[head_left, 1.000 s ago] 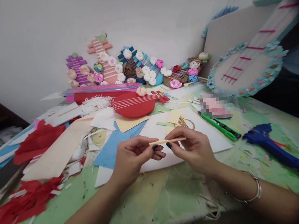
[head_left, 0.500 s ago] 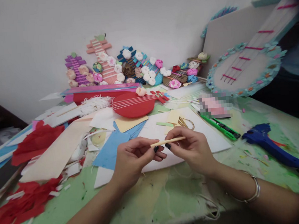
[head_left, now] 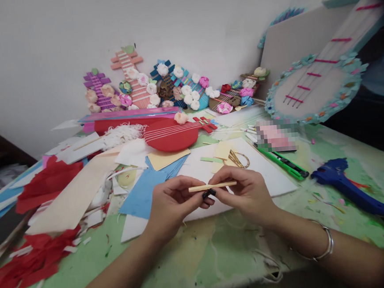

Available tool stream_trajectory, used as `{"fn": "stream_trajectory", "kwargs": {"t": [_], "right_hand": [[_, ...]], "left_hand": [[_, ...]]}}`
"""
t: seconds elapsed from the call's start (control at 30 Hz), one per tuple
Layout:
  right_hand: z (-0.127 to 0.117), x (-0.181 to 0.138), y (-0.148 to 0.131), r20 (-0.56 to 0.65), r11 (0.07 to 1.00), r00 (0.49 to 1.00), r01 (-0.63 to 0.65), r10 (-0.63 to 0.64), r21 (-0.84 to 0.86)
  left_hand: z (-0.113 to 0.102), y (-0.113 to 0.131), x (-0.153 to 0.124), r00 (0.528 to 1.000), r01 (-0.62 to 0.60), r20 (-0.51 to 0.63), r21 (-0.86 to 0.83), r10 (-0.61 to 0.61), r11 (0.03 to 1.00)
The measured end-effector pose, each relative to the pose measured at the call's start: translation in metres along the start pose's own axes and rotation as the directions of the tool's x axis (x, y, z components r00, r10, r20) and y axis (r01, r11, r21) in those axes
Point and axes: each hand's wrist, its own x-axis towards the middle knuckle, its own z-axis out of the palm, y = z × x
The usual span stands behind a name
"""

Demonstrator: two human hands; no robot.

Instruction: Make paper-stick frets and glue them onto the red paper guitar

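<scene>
- Green tabletop (head_left: 194, 261) shows between the forearms; its near edge lies toward 6 o'clock.
- Left hand (head_left: 173, 203) and right hand (head_left: 246, 195) meet palms inward, thumb tips side by side, fingers pinching one pale strip (head_left: 212, 186), roughly level.
- From the strip: one blue glue gun (head_left: 351, 189) at 3 o'clock, one red lute (head_left: 171, 139) at 11.

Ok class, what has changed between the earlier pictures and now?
The left hand and right hand have drawn together, fingers now meeting or nearly so at the pale strip, which sits more level than half a second ago. Both keep hold of it; nothing was let go. The red instrument, green cutter and blue glue gun stayed put.
</scene>
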Motion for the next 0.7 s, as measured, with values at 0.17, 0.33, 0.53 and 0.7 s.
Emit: {"fn": "stream_trajectory", "kwargs": {"t": [0.17, 0.33, 0.53, 0.7], "right_hand": [[0.0002, -0.0012, -0.0021, 0.013, 1.000, 1.000, 0.010, -0.010, -0.029], [-0.0006, -0.0010, -0.0017, 0.017, 0.999, 0.999, 0.034, -0.034, -0.034], [-0.0029, 0.0002, 0.0006, 0.036, 0.998, 0.997, 0.060, -0.061, 0.036], [-0.0038, 0.0016, -0.0006, 0.060, 0.995, 0.997, 0.036, -0.042, 0.088]], "left_hand": [[0.0005, 0.0011, -0.0006, 1.000, -0.003, 0.009, 0.025, 0.002, 1.000], [-0.0003, 0.0003, 0.0010, 1.000, -0.029, 0.000, 0.026, 0.029, 0.999], [-0.0021, 0.0000, 0.0004, 0.997, -0.082, -0.007, 0.013, 0.082, 0.997], [-0.0036, -0.0002, -0.0001, 0.997, -0.077, 0.009, 0.015, 0.077, 0.997]]}}
